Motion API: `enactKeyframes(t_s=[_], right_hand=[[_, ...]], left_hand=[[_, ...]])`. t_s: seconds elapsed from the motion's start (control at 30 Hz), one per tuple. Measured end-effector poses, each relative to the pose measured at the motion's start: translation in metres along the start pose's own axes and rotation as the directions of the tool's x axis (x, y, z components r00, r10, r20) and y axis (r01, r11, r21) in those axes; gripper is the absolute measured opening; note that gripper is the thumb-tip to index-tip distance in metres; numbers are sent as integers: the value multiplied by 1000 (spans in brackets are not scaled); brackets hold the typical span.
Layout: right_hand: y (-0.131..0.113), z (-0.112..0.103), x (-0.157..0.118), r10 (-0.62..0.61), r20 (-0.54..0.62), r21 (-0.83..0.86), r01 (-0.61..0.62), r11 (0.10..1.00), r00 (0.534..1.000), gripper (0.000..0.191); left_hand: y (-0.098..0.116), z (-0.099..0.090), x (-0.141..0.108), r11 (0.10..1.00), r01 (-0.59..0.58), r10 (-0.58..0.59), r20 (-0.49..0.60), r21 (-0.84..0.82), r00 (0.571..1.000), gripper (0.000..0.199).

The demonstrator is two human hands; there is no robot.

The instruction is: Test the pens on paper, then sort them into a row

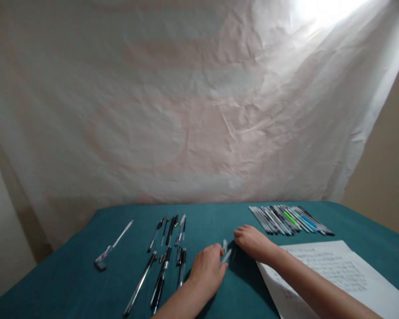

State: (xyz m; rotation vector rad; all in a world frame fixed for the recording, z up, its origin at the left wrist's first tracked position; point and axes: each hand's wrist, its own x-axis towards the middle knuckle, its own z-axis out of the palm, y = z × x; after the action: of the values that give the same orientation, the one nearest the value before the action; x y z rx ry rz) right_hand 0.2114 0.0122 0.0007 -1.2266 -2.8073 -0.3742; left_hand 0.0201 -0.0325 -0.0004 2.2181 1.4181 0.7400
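Observation:
My left hand point(209, 265) is closed at the front middle of the table, its thumb and fingers pinching a clear pen point(226, 256). A second short clear piece, like a pen cap point(224, 245), sticks up beside it at the fingertips. To the right, my right hand point(252, 242) rests low over the cloth with its fingers curled together; anything inside them is hidden. Left of my left hand lie several dark and clear pens point(161, 277) in a front group, with more pens point(171, 230) behind them.
A tight row of pens point(286, 220) lies at the back right. Written paper sheets point(349, 283) sit under my right forearm. One white pen point(121, 235) with a dark-ended piece point(100, 264) lies far left. A green cloth point(69, 279) covers the table; a pale sheet point(199, 133) hangs behind.

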Motion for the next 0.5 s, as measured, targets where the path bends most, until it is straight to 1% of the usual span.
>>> enactKeyframes(t_s=[0.07, 0.13, 0.2, 0.23, 0.3, 0.33, 0.37, 0.43, 0.47, 0.5], right_hand=[[-1, -3, -4, -11, -25, -13, 11, 1000, 1000, 14], [-3, -6, -7, 8, -87, 20, -6, 1000, 996, 14], [-6, -12, -12, 59, -198, 118, -36, 992, 978, 15], [-9, -15, -15, 100, -266, 198, -47, 979, 959, 15], [-17, -21, -20, 216, -392, 392, -50, 919, 894, 15], [-22, -24, -23, 281, -435, 489, -37, 871, 856, 14], [-29, -27, -25, 345, -465, 577, -17, 816, 815, 13], [-42, -33, -28, 444, -496, 711, 54, 702, 746, 11], [-49, -35, -29, 476, -506, 755, 103, 648, 719, 11], [-55, -37, -30, 500, -518, 785, 153, 600, 694, 12]], left_hand=[[2, -6, 4, 995, -3, 4, 8, -101, 1000, 14], [2, -13, 9, 957, 5, 7, 43, -289, 999, 18], [1, -17, 15, 861, 63, -32, 69, -504, 997, 23], [0, -18, 17, 793, 108, -81, 73, -599, 994, 25], [-3, -16, 21, 613, 196, -215, 77, -765, 974, 26], [-5, -13, 23, 494, 225, -284, 88, -840, 955, 25], [-7, -10, 24, 344, 240, -350, 114, -908, 930, 22], [-11, -2, 26, 21, 224, -458, 189, -974, 869, 13], [-12, 1, 26, -104, 204, -494, 229, -973, 839, 8], [-13, 4, 26, -192, 187, -520, 262, -963, 813, 5]])
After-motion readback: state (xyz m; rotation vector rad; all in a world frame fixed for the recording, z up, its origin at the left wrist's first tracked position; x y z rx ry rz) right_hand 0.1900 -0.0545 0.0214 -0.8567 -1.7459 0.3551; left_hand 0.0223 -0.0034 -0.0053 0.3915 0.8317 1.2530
